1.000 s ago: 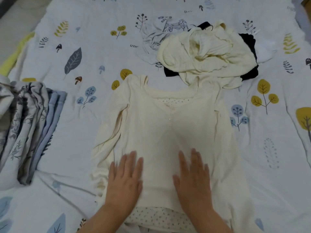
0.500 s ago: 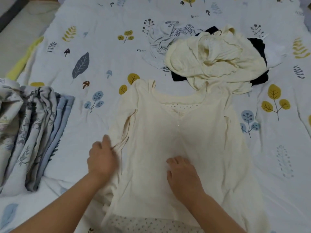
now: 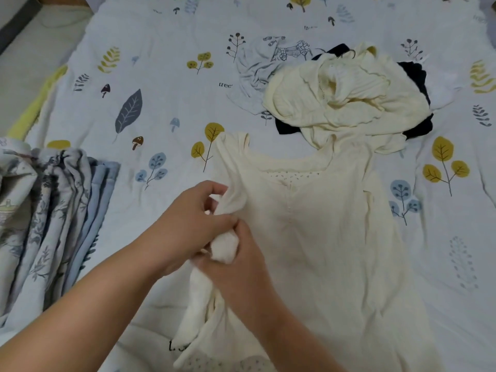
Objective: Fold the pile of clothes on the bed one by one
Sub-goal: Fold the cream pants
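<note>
Head view: two hands [image 3: 214,232] on one cream top [image 3: 322,237].

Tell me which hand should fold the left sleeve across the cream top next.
Probably the left hand: it grips the sleeve near the shoulder, outside the cream top. The right hand pinches bunched fabric lower down.

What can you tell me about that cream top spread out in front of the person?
The cream top lies flat on the printed bedsheet, neckline away from the person, a dotted lining showing at the neck. It looks like soft, thin knit. The left hand and right hand both grip its bunched left sleeve. Its collar touches the unfolded pile.
</note>
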Demonstrator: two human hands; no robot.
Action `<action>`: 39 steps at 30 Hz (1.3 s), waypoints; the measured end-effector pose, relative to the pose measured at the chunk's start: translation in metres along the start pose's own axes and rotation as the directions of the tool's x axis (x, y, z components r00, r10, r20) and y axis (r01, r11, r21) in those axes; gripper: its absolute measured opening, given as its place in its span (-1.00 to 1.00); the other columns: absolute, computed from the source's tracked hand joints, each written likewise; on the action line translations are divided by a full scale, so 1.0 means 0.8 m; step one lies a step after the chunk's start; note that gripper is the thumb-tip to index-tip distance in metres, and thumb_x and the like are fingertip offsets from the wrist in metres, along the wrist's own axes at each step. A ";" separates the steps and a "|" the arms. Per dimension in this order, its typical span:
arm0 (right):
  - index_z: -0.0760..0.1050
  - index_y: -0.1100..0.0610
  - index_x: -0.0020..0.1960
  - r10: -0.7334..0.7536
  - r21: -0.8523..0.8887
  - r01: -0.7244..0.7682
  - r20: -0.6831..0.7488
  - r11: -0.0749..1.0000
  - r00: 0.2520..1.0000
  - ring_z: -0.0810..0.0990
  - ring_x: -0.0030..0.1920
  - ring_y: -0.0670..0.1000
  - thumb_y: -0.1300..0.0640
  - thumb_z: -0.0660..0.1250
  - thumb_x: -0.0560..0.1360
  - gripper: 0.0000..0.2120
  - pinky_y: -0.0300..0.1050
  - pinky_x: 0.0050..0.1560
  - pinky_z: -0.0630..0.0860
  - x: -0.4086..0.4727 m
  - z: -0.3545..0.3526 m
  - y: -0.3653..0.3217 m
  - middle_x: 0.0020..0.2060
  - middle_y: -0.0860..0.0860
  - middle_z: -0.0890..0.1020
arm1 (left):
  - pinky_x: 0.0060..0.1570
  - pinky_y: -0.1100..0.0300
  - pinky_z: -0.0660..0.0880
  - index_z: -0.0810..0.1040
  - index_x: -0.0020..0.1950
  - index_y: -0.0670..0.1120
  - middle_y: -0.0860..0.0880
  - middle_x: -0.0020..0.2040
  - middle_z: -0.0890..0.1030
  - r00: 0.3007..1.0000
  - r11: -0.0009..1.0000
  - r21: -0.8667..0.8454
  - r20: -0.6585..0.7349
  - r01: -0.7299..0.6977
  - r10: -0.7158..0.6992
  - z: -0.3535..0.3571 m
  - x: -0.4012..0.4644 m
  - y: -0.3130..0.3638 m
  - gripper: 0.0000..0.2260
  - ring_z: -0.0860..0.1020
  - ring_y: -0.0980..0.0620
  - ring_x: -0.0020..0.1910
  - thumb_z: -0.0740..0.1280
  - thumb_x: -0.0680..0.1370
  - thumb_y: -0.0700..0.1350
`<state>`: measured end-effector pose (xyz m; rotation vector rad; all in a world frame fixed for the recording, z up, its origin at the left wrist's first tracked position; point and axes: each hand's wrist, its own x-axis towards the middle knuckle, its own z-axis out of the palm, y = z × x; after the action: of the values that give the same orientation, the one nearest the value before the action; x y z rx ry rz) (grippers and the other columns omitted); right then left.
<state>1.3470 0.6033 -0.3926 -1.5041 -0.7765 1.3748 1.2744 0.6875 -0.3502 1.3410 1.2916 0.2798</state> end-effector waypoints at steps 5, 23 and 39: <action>0.52 0.30 -0.15 0.149 0.463 -0.123 -0.020 0.878 0.989 0.51 -0.46 0.02 0.45 0.27 0.41 -0.88 -0.17 -0.44 0.50 0.002 -0.048 -0.032 -0.41 0.13 0.53 | -0.33 0.19 0.59 0.56 0.04 -0.10 -0.04 -0.25 0.56 0.996 0.980 -0.183 -0.052 -0.084 0.076 -0.001 0.014 0.027 -0.85 0.54 0.12 -0.37 0.25 0.55 -0.26; 0.57 0.07 0.09 -0.030 -0.921 -0.205 -0.228 0.332 0.973 0.60 0.00 0.12 -0.06 0.59 0.03 -0.35 0.04 -0.09 0.55 0.004 -0.081 0.105 -0.08 0.02 0.62 | -0.22 0.18 0.32 0.13 -0.02 -0.10 -0.03 -0.14 0.39 0.989 0.578 0.806 -0.060 0.126 -0.132 0.055 0.075 -0.142 -0.51 0.46 -0.06 -0.17 0.41 0.43 0.09; 0.44 -0.02 -0.37 -0.188 -0.762 0.073 -0.066 0.644 0.980 0.39 -0.29 -0.16 0.28 0.19 0.21 -0.80 -0.11 -0.10 0.40 -0.041 -0.135 0.096 -0.47 -0.33 0.33 | -0.43 0.40 0.36 0.29 -0.22 0.03 0.08 -0.30 0.42 0.841 0.499 0.859 0.180 0.118 -0.510 -0.021 -0.026 -0.204 -0.82 0.43 0.21 -0.46 0.24 0.52 -0.01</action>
<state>1.4364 0.5218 -0.4556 -2.0987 -1.4613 0.8219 1.1725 0.6301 -0.4674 1.7437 1.2978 -0.9976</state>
